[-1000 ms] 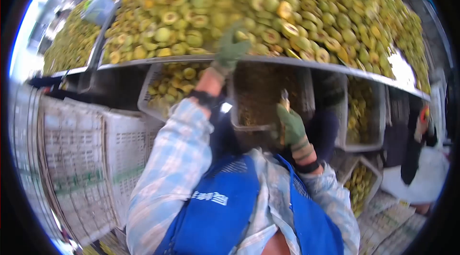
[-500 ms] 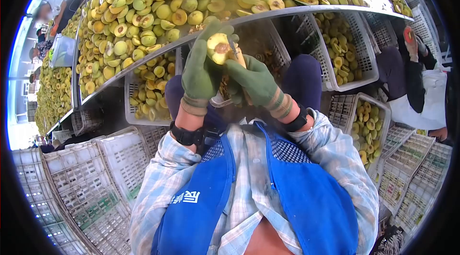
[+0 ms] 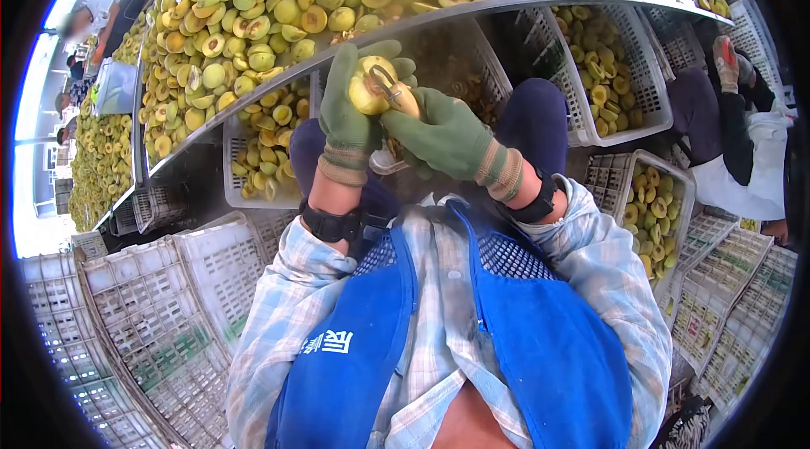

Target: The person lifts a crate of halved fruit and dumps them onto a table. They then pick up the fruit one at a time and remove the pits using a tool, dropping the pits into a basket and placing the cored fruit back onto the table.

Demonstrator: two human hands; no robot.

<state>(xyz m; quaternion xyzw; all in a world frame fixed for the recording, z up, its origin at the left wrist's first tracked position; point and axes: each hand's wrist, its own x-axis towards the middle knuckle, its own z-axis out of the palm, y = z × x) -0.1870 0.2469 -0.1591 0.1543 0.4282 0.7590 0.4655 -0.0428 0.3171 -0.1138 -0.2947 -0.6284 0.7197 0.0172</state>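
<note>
My left hand (image 3: pixel 350 116), in a green glove, holds a halved yellow-green fruit (image 3: pixel 365 88) with its cut face up. My right hand (image 3: pixel 447 135), gloved too, is closed on a small tool with a pale wooden handle (image 3: pixel 407 101). The tool's curved metal loop (image 3: pixel 384 78) lies against the fruit's cut face. Both hands are close together over my lap, just below the metal table edge (image 3: pixel 472 7). Many halved fruits (image 3: pixel 245 10) are heaped on the table beyond.
White crates of fruit halves stand below the table (image 3: pixel 658 94), at left (image 3: pixel 236 166) and at right (image 3: pixel 688 183). Stacked crates (image 3: pixel 152 297) are at my lower left, others (image 3: pixel 717 280) at lower right. A co-worker's gloved hand (image 3: pixel 726 61) is far right.
The tool's metal loop has moved from the fruit's right side onto its cut face. My right hand has shifted slightly left against the fruit. The view has shifted slightly.
</note>
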